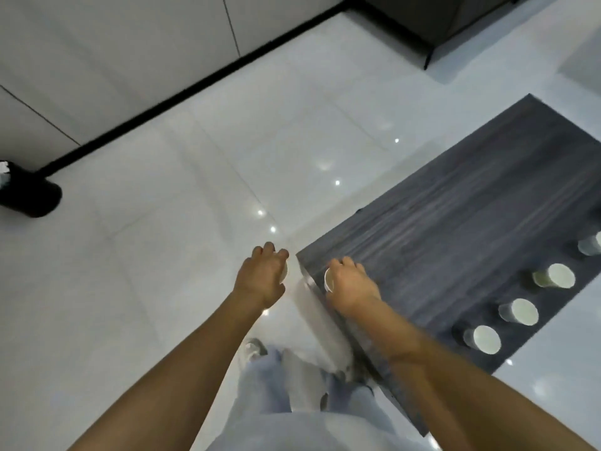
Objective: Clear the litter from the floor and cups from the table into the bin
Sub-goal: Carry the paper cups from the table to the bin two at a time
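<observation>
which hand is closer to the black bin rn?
Left. The left hand, holding a cup, is over the floor to the right of the black bin; the right hand, also holding a cup, is farther right, over the table corner.

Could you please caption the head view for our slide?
Each hand holds a cup beside the table; bin far left.

white wall panels, black skirting — dark sofa (far corner)

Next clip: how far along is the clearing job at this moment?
Done: no litter shows on the floor. In hand: the left hand and right hand each grip a paper cup. Left: four cups on the table, away from the black bin.
</observation>
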Demonstrator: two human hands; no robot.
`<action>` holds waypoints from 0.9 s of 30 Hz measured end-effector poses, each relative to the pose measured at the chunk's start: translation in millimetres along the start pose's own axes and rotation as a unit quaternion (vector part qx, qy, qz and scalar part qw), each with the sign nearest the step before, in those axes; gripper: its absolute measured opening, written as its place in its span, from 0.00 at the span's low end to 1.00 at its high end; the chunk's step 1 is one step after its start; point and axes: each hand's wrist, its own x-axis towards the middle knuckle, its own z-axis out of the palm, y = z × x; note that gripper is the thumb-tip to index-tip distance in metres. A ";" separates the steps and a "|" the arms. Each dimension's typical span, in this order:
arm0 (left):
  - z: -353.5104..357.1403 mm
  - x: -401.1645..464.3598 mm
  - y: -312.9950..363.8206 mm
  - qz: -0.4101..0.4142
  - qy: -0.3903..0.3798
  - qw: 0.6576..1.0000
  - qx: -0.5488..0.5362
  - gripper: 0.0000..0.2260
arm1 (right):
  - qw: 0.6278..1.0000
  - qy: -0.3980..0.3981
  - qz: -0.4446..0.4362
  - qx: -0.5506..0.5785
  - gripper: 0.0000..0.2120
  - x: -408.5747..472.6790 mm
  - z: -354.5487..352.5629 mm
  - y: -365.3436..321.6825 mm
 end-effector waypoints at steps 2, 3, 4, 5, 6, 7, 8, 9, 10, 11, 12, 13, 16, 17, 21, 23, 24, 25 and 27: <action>-7.0 -15.2 -49.5 -0.036 0.007 0.999 -0.032 0.23 | 0.999 -0.001 -0.032 -0.012 0.21 11.4 4.0 -49.7; -11.6 -24.4 -80.9 -0.057 0.013 0.997 -0.048 0.23 | 0.998 0.001 -0.051 -0.022 0.21 18.7 7.4 -82.1; -15.1 -32.8 -107.1 -0.074 0.016 0.995 -0.059 0.23 | 0.997 0.002 -0.067 -0.030 0.21 23.8 11.1 -109.9; -19.5 -41.6 -137.5 -0.091 0.021 0.993 -0.068 0.23 | 0.996 0.003 -0.083 -0.038 0.21 30.2 15.2 -142.8; -23.3 -49.1 -162.4 -0.104 0.024 0.992 -0.074 0.23 | 0.994 0.003 -0.097 -0.043 0.21 34.8 18.4 -171.1; -26.6 -55.5 -184.2 -0.115 0.024 0.990 -0.078 0.23 | 0.993 0.004 -0.112 -0.045 0.22 38.2 21.2 -196.5; -31.3 -63.5 -211.1 -0.131 0.028 0.987 -0.085 0.23 | 0.990 0.006 -0.132 -0.047 0.22 43.2 24.6 -227.3; -35.1 -69.8 -233.2 -0.146 0.031 0.985 -0.091 0.22 | 0.988 0.007 -0.149 -0.051 0.22 47.1 27.0 -252.7; -39.2 -76.5 -256.5 -0.163 0.035 0.981 -0.099 0.22 | 0.984 0.007 -0.166 -0.059 0.22 51.8 29.1 -279.7; -43.1 -81.8 -275.6 -0.177 0.038 0.978 -0.107 0.22 | 0.981 0.007 -0.181 -0.064 0.23 55.8 30.3 -301.8; -46.4 -85.9 -291.7 -0.189 0.039 0.975 -0.114 0.22 | 0.979 0.007 -0.192 -0.070 0.23 59.9 30.8 -320.5; -50.1 -90.0 -310.9 -0.202 0.044 0.971 -0.121 0.22 | 0.976 0.004 -0.204 -0.078 0.24 65.6 31.5 -342.1; -58.5 -93.8 -357.5 -0.232 0.060 0.961 -0.138 0.21 | 0.967 -0.005 -0.231 -0.104 0.25 86.1 32.4 -392.5; -60.7 -93.2 -369.8 -0.239 0.063 0.958 -0.144 0.21 | 0.965 -0.009 -0.237 -0.113 0.24 92.9 32.3 -405.5; -69.4 -79.7 -428.1 -0.273 0.068 0.945 -0.169 0.21 | 0.954 -0.031 -0.262 -0.141 0.24 135.6 33.5 -461.8; -75.8 -65.6 -458.9 -0.284 0.067 0.941 -0.173 0.21 | 0.951 -0.038 -0.271 -0.146 0.24 163.1 32.2 -489.2; -79.7 -57.8 -474.5 -0.291 0.064 0.938 -0.175 0.21 | 0.949 -0.041 -0.275 -0.149 0.24 177.7 31.3 -502.9; -85.4 -47.6 -493.5 -0.299 0.064 0.935 -0.177 0.21 | 0.947 -0.041 -0.280 -0.152 0.24 196.3 29.5 -519.5; -97.6 -30.3 -525.8 -0.313 0.060 0.931 -0.180 0.21 | 0.942 -0.041 -0.295 -0.156 0.24 226.9 23.7 -548.3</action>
